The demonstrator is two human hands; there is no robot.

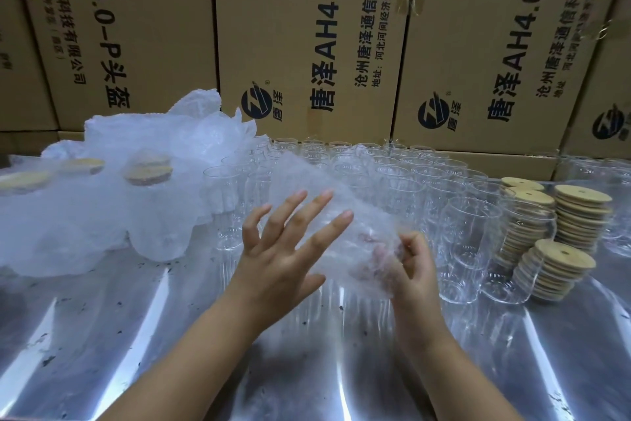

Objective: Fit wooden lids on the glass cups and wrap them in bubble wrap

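Pinching bubble wrap [365, 236] with right hand [409, 270], bracing it with splayed left hand [283, 250], risking the loose sheet toppling glass cups [392, 175] toward worktop's [136, 335] far edge.

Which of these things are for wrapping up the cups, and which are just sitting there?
For the job:
bubble wrap sheet, pinched by the right hand, with the left hand spread open by it
glass cups
wooden lids
wrapped cups on the left

Just there:
cardboard boxes behind
shiny table
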